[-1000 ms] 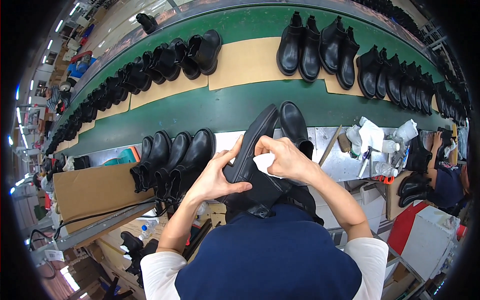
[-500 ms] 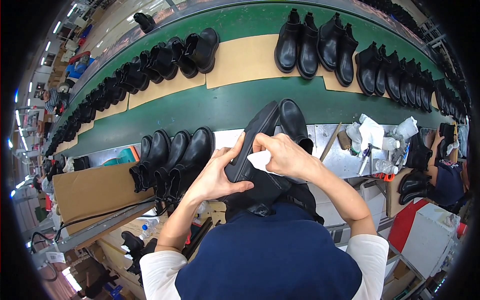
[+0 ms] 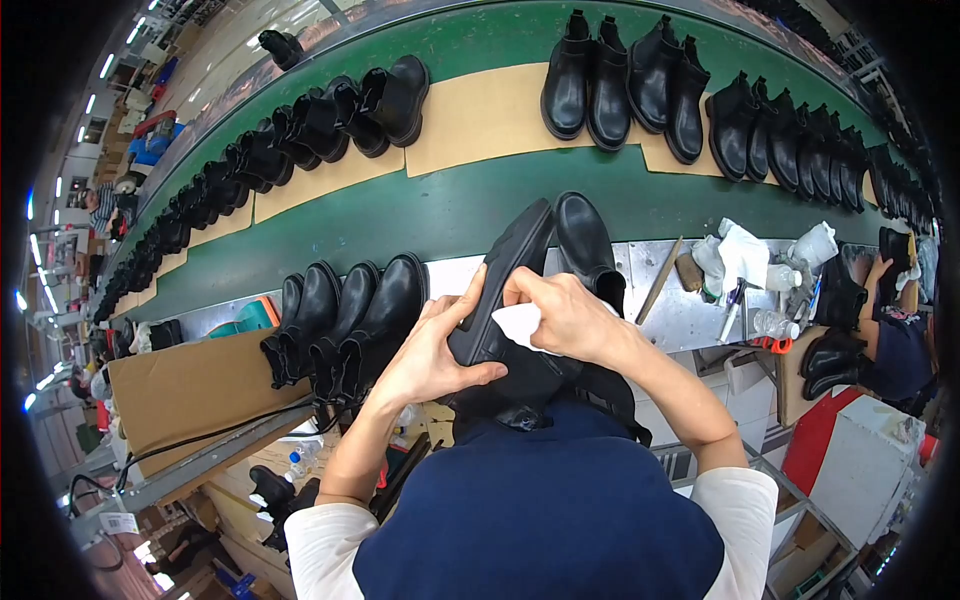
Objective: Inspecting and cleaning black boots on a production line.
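A black boot [image 3: 516, 245] is turned on its side in front of my chest, its dark sole edge toward my left. My left hand [image 3: 440, 348] grips the boot around the heel end of the sole, thumb on the near side. Pinched in my right hand [image 3: 565, 315] is a white cloth [image 3: 517, 325], pressed against the boot's side by the sole edge. Just beyond, a second black boot [image 3: 584, 236] stands on the metal bench edge, its shaft partly hidden behind my right hand.
Several black boots [image 3: 355, 308] stand to the left beside a cardboard box [image 3: 190, 385]. More boots line the green conveyor [image 3: 480, 205] on cardboard sheets. To the right lie a stick [image 3: 660, 280], white rags [image 3: 742, 252], bottles and orange-handled scissors [image 3: 775, 345]. A co-worker's arm [image 3: 872, 290] shows at far right.
Both hands keep nearly the same hold on the boot and cloth. The whole view has shifted slightly.
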{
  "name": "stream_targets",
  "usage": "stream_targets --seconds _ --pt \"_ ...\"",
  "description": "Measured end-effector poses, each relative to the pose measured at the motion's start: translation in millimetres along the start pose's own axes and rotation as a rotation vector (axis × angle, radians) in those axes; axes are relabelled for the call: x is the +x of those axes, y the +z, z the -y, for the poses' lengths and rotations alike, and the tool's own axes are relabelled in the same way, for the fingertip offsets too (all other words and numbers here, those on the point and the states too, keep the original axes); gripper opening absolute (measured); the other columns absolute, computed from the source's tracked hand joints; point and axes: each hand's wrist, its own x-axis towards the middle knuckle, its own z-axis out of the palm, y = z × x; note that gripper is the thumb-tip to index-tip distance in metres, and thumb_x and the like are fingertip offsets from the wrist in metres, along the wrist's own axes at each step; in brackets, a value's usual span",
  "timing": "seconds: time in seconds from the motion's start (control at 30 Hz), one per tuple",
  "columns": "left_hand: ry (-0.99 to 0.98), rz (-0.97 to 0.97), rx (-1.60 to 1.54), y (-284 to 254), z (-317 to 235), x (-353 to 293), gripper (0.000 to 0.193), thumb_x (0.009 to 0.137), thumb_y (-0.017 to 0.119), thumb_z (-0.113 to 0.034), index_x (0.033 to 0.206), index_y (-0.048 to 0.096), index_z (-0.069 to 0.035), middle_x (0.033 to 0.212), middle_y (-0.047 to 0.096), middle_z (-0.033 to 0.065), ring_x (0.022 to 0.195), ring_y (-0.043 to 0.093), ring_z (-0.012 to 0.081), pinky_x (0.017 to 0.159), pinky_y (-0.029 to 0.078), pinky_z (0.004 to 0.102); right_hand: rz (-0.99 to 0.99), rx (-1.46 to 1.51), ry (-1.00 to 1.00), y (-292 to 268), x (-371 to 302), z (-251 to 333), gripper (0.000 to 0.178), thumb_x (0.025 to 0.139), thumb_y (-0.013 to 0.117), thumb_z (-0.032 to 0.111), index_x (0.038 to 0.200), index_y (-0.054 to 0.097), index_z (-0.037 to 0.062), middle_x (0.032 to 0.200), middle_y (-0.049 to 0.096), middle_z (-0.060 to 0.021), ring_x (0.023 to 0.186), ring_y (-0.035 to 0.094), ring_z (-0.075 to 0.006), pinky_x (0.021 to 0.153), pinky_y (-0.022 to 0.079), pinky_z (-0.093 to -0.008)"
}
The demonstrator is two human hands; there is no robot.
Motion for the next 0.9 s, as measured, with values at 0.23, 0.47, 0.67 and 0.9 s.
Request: stream_targets --seconds 0.23,0.47,0.67,0.9 --pt "-0.058 0.018 0.042 -0.1 -5.0 0.8 0.105 0.057 0.082 -0.025 0.144 0.026 -0.011 0.102 0.054 0.0190 0.097 0.048 0.0306 0.091 0.039 0.0380 0.151 -0.169 0.035 -9.5 11.9 9.9 0.029 0.062 0.067 -0.001 0.084 0.049 0.0003 0.072 0.062 -0.0184 0.069 0.062 -0.0378 0.059 0.049 -0.0405" --pt "-0.027 0.001 0.074 1.6 -8.4 1.0 0.105 0.057 0.082 -0.025 0.144 0.025 -0.011 0.096 0.053 0.0183 0.091 0.047 0.0294 0.089 0.039 0.0374 0.161 -0.190 0.074 -9.8 9.5 9.9 0.031 0.063 0.068 0.001 0.087 0.048 0.0008 0.072 0.062 -0.0194 0.070 0.062 -0.0378 0.059 0.048 -0.0421" --pt "-0.016 -0.004 0.090 0.6 -2.7 1.1 0.106 0.058 0.082 -0.026 0.145 0.024 -0.011 0.093 0.052 0.0180 0.088 0.047 0.0298 0.087 0.040 0.0374 0.243 -0.264 0.083 -11.4 18.0 12.5 0.033 0.063 0.070 0.004 0.087 0.048 -0.0012 0.075 0.063 -0.0195 0.072 0.062 -0.0386 0.060 0.050 -0.0435" --pt "-0.015 0.021 0.093 0.8 -8.9 10.9 0.104 0.057 0.082 -0.023 0.143 0.026 -0.007 0.105 0.055 0.0196 0.101 0.049 0.0320 0.094 0.039 0.0379 0.272 -0.451 -0.017 -16.4 17.0 12.7 0.038 0.063 0.071 0.006 0.091 0.048 -0.0033 0.075 0.063 -0.0206 0.073 0.063 -0.0389 0.061 0.051 -0.0451"
